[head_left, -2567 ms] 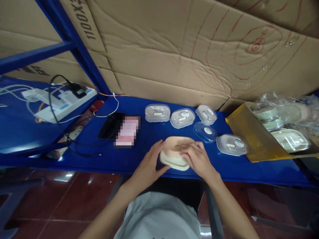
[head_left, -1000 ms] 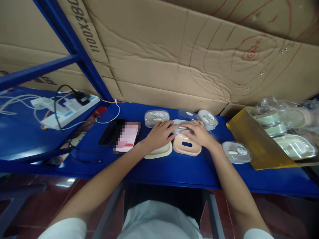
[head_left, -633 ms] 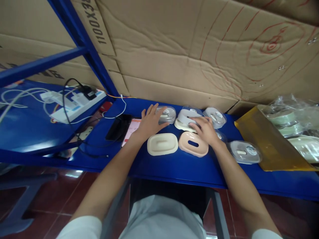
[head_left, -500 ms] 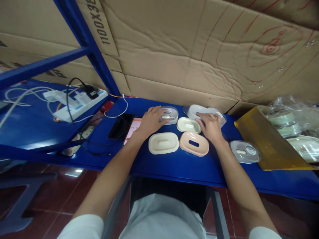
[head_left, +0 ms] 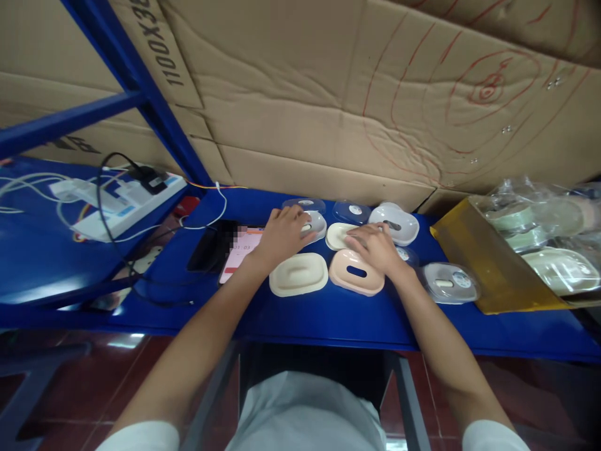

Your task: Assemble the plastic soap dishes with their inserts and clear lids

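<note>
My left hand is closed over the left end of a small white soap dish, its thumb along the near side. Just behind lies a clear lid. My right hand has its fingers on the right end of a small cream soap dish insert, covering part of it. A white slotted dish sits behind this hand, beside another clear lid. Nearer me are a larger cream tray with a raised middle bar and a peach slotted dish.
A lidded clear soap dish stands right of my right forearm. Farther right, an open carton holds several wrapped dishes. At left lie a lit phone, a dark phone, cables and a power strip. Cardboard walls the back.
My right hand has moved left and nearer, from the white dish at the back to the small cream insert. The left-hand dish now shows apart from its clear lid. The view has shifted slightly.
</note>
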Motion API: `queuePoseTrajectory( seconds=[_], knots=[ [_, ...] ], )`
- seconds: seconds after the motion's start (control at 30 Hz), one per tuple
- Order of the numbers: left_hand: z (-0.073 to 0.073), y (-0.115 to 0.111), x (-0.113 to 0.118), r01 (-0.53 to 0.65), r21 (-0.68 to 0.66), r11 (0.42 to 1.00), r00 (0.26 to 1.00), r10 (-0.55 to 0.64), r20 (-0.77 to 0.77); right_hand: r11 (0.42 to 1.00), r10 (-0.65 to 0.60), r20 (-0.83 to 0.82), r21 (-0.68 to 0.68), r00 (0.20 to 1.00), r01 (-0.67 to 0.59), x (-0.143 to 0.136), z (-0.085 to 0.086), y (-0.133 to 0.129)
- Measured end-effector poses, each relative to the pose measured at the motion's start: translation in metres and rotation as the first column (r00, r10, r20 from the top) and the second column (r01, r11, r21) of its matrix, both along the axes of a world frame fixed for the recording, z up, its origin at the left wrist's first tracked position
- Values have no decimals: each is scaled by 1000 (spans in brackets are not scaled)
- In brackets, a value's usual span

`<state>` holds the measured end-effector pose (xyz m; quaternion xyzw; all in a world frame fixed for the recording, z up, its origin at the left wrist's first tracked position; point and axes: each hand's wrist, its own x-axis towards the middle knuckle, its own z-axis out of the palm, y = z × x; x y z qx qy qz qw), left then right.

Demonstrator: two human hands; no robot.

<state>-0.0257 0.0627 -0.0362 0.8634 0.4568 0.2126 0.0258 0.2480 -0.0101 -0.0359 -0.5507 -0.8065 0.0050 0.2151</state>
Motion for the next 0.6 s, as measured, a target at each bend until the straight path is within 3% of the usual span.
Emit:
queuePoseTrajectory(
  seconds=[0.17, 0.33, 0.47, 0.6],
  knots=[
    [-7, -15, 0, 67, -28, 997, 995, -69, -76, 1000, -18, -13, -11, 1000, 17, 3, 5, 2],
    [-4, -11, 1, 24, -20, 999, 999, -25, -27, 994, -40, -78, 97, 996, 48, 16, 30, -10],
    [-1, -11, 4, 20, -26, 999, 1000, -19, 23, 960, -152, -132, 215, 980, 178, 33, 37, -54],
    [-4, -13, 8, 38, -30, 999, 998, -37, 47, 916, -293, -86, 262, 952, 305, 63, 26, -119]
  ],
)
